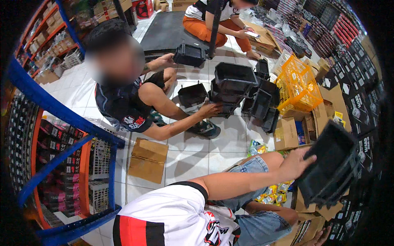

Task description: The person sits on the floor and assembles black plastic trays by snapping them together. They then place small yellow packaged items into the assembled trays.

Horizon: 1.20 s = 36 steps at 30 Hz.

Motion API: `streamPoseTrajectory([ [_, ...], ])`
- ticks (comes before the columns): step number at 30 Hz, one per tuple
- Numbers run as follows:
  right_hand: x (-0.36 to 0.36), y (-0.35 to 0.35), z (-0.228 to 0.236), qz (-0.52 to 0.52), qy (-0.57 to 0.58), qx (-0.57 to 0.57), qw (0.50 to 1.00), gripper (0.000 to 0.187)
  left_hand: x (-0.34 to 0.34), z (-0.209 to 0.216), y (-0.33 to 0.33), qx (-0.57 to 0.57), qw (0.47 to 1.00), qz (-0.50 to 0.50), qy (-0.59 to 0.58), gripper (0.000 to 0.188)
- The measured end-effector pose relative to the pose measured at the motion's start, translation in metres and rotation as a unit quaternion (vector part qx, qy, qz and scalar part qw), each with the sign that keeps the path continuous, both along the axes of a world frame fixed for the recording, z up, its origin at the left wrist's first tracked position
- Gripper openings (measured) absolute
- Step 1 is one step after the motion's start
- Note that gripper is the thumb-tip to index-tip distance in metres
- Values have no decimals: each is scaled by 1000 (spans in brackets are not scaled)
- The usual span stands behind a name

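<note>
My left hand (296, 165) grips the edge of a black plastic storage bin (328, 158), holding it tilted at the right above open cardboard boxes. At the bottom edge my right hand (322, 238) shows only in part, fingers stretched out beside a cardboard box (303, 231); I see nothing held in it. Across from me a squatting co-worker (123, 98) holds one black bin (190, 55) up in one hand. The co-worker's other hand (210, 110) touches a stack of black bins (236, 78). Another black bin (193, 95) sits on the floor beside that stack.
A yellow crate (298, 84) and an open carton (285, 133) stand right of the stack. Small yellow packets (277, 192) lie by my legs. Flattened cardboard (147, 160) is on the tiles. Blue-framed shelving (61, 164) lines the left. Another person (217, 24) squats at the back.
</note>
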State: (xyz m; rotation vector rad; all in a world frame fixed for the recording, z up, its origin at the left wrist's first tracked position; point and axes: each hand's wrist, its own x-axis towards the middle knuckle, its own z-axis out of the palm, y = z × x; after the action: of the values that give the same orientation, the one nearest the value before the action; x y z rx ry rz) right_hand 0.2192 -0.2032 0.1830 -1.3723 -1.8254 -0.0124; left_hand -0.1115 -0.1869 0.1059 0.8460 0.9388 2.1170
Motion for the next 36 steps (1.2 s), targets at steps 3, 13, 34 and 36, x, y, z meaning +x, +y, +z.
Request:
streamPoseTrajectory([
  [3,-18,4,3,-27,-4,8,1000,45,15,-2,-9,-26,998,-41,50,33],
  [13,-11,179,-70,172,128,-64,975,66,-3,10,-16,-116,972,40,203,31],
  [34,-273,198,-119,498,395,-330,698,69,-57,13,-24,-319,874,282,234,26],
  [36,-267,200,-136,484,410,-351,689,74,-49,19,-27,-350,863,264,251,28],
])
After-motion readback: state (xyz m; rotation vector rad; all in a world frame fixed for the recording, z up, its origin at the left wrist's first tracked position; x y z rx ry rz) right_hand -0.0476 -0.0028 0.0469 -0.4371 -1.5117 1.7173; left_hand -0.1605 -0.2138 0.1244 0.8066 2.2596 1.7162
